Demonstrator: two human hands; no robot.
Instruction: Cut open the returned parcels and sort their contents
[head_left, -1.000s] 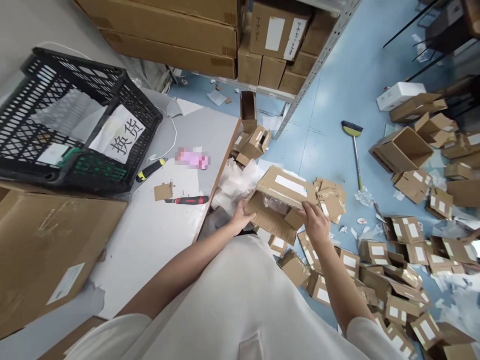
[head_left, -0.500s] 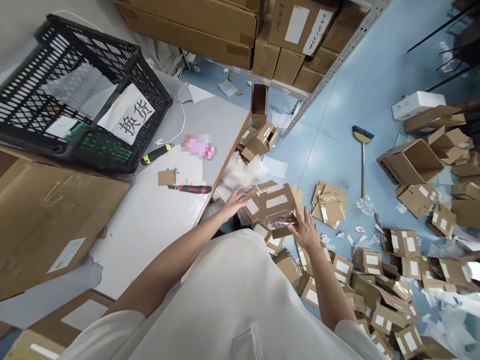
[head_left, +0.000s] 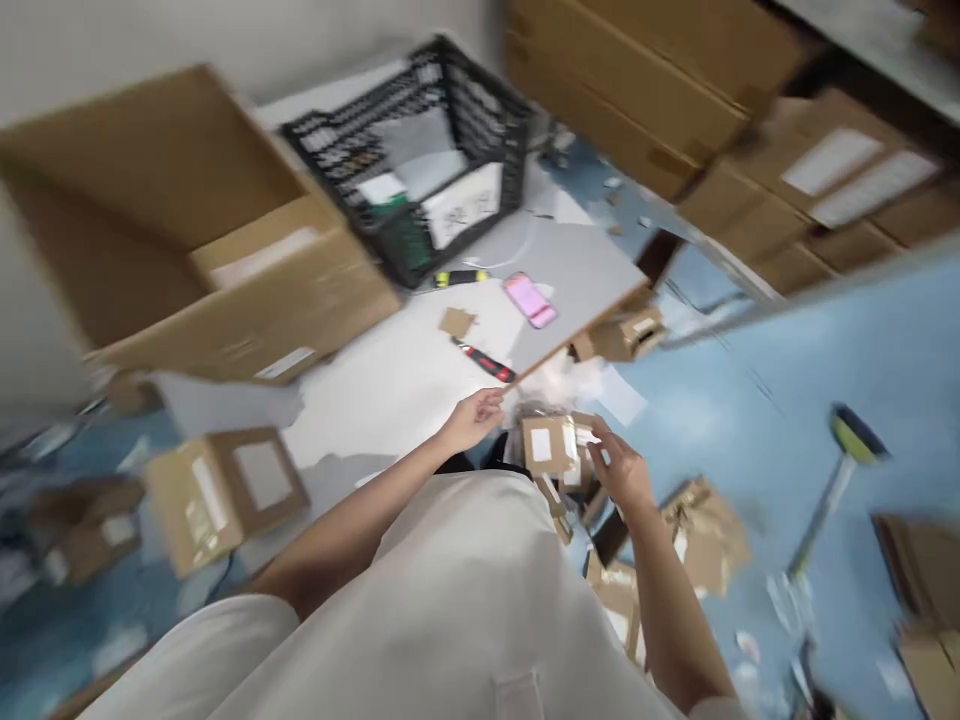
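Observation:
My left hand (head_left: 472, 420) is over the near edge of the white table (head_left: 375, 400), its fingers loosely bent and nothing seen in them. Close beyond it lies a red and black utility knife (head_left: 484, 361). Out to the right, my right hand (head_left: 621, 468) hangs above the floor with bent fingers apart and no object in its grasp. Below and between the hands are small cardboard boxes with white labels, among them a cardboard box (head_left: 550, 444). Farther up the table are a scrap of cardboard (head_left: 456, 321), a yellow and black utility knife (head_left: 460, 277) and a phone (head_left: 529, 299) with a pink screen.
A large open carton (head_left: 300, 290) and a black plastic crate (head_left: 409, 245) stand on the table. A taped box (head_left: 225, 490) sits at the left. Shelving with cartons (head_left: 637, 90) rises at the back. A broom (head_left: 825, 510) and flattened cardboard (head_left: 705, 535) lie on the blue floor.
The view has swung left, bringing the large carton's open inside into sight. Both hands have left the cardboard box between them; their spread fingers are now more bent.

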